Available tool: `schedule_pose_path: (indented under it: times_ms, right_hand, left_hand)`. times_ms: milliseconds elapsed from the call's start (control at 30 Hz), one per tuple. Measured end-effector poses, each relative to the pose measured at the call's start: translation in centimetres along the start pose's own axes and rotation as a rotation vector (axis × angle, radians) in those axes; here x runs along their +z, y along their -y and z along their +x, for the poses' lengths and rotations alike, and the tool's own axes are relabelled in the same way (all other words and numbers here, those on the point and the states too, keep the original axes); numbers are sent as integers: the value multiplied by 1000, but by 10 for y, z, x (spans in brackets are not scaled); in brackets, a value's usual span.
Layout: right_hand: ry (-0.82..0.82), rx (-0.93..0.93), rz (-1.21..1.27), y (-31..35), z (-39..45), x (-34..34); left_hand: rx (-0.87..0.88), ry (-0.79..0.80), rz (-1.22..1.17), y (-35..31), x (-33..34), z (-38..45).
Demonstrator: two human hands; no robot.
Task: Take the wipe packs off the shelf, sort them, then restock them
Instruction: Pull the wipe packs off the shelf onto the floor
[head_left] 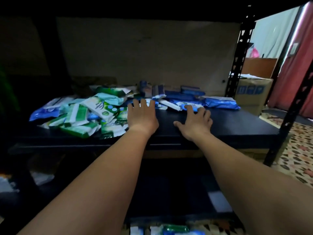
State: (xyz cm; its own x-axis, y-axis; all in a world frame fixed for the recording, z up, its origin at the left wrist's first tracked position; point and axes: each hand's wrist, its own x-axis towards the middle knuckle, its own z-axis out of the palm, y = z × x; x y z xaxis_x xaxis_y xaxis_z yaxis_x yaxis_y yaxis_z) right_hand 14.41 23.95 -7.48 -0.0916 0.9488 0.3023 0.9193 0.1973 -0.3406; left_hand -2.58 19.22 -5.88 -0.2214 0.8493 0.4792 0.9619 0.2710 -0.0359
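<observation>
Along the bottom edge of the frame, a few wipe packs (pixel 171 230) lie on the patterned floor, white and blue with one green label among them. Above these, two bare forearms rise from the lower corners toward the middle of the picture, crossing a dim lower shelf level.

At the centre, both hands lie over the dark shelf board (pixel 237 122). The left hand (pixel 142 117) is flat, palm down, with its fingers straight and close together; the fingertips touch the edge of a white and blue pack, and nothing is gripped. The right hand (pixel 194 122) is spread wide with the thumb out to the left; its fingers reach onto a blue pack (pixel 183 106) and rest on it, slightly bent, without closing round it.

Left of the left hand, a loose heap of green and white packs (pixel 88 116) covers the board, with a blue pack (pixel 44 111) at its far left end. Beyond the hands, toward the middle and right of the frame, more blue packs (pixel 220 102) lie spread along the back of the board, some stacked flat and a few standing on edge.

Behind them is a plain dim wall. At the upper right, a black perforated shelf post (pixel 237 61) stands upright, and past it are a cardboard box (pixel 252 94), a red curtain (pixel 294 65) and a patterned rug (pixel 298 160).
</observation>
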Motion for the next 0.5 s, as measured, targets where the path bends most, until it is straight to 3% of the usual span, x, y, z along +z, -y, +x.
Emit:
schedule_pose_path:
  times_ms: [133,333,500]
  right_hand:
    - [116,54,55,0,45,14]
    - [41,-75,35,-4,89,33]
    - [105,-43,-54,1,119,39]
  left_hand:
    - [-99,161,-56,-29,22,35]
    - [-252,199,-151,-35,53,75]
    - [-304,155,-185,-26,67,97]
